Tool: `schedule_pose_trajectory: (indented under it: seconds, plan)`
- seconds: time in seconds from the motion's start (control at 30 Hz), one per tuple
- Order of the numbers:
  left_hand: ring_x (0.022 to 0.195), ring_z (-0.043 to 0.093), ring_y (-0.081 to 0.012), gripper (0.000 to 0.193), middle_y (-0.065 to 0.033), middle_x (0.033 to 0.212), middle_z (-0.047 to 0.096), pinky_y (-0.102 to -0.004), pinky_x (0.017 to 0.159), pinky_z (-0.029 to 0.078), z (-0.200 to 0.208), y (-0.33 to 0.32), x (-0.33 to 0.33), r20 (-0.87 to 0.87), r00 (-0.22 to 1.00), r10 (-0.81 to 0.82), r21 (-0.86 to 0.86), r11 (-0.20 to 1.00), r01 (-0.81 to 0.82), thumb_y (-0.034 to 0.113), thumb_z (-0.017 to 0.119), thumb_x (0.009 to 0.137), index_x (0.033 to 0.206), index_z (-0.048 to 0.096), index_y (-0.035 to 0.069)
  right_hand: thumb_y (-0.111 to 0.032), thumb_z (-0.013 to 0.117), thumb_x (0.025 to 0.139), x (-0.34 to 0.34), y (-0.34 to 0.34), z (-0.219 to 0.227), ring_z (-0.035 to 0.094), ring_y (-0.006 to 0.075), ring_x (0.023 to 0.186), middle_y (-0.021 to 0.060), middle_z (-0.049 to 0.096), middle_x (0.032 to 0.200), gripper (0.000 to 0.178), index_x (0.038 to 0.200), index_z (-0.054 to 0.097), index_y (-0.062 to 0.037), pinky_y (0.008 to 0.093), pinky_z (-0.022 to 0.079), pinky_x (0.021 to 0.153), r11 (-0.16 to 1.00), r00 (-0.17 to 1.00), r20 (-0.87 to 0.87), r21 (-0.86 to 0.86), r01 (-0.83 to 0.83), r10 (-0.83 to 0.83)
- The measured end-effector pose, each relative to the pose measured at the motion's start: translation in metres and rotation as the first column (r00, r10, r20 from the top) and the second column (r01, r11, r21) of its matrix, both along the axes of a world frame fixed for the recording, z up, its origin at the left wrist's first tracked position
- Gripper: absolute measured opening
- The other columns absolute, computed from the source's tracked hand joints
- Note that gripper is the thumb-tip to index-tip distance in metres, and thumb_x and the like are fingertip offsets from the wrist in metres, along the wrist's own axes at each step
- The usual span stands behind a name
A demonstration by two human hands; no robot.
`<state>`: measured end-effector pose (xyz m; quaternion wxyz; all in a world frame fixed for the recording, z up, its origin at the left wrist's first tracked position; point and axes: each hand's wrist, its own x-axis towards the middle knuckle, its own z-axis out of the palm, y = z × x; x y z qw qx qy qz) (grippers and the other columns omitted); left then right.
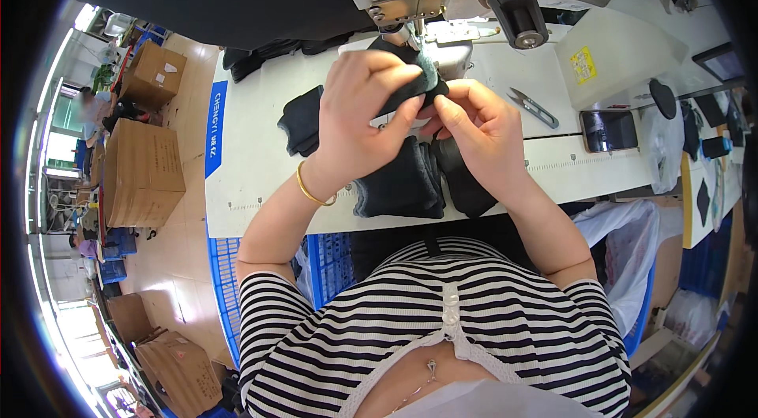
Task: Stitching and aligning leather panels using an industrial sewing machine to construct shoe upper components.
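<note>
Both my hands are raised before the needle area of a sewing machine (pixel 407 11), around a piece of dark knit fabric (pixel 407 92) with a grey-green edge. My left hand (pixel 359 110), a gold bangle on its wrist, curls over the fabric's left side, thumb and fingers closed on it. My right hand (pixel 483 122) pinches the fabric's right end between thumb and fingers. The fabric's far part lies close to the presser foot; whether it is under the foot I cannot tell. Below my hands lies a stack of dark fabric pieces (pixel 399 181) with grey fuzzy edges.
More dark pieces (pixel 302 119) lie left of my hands, and a black pile (pixel 464 179) sits below the right one. Thread snips (pixel 535 108) and a phone (pixel 608 131) lie rightward on the white table (pixel 260 217). Blue crates (pixel 330 266) stand beneath; cardboard boxes (pixel 146 173) stand leftward.
</note>
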<state>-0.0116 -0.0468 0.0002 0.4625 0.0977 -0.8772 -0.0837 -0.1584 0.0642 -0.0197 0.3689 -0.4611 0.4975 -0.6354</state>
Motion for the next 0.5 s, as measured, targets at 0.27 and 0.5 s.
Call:
schedule_pose_trajectory:
  seconds: [0.27, 0.5]
  plan:
    - [0.078, 0.06, -0.0219, 0.029, -0.0055, 0.084, 0.062, -0.0343, 0.069, 0.048, -0.004, 0.008, -0.007, -0.027, 0.999, 0.043, -0.329, 0.943, -0.049, 0.003, 0.071, 0.058, 0.086, 0.068, 0.002, -0.009, 0.055, 0.095, -0.002, -0.001, 0.0, 0.07, 0.0125, 0.068, 0.009, 0.071, 0.077, 0.015, 0.093, 0.063, 0.0036, 0.024, 0.054, 0.062, 1.0, 1.0, -0.015, 0.007, -0.017, 0.017]
    - [0.081, 0.061, -0.0197, 0.035, -0.0051, 0.086, 0.061, -0.0341, 0.074, 0.049, -0.004, 0.011, -0.003, 0.027, 0.994, 0.103, -0.513, 0.855, -0.075, 0.008, 0.067, 0.058, 0.091, 0.07, -0.002, -0.009, 0.054, 0.095, -0.002, -0.002, 0.0, 0.07, 0.0126, 0.068, 0.0088, 0.071, 0.075, 0.017, 0.092, 0.063, 0.0049, 0.0234, 0.054, 0.061, 0.999, 0.999, -0.035, -0.016, -0.033, 0.033]
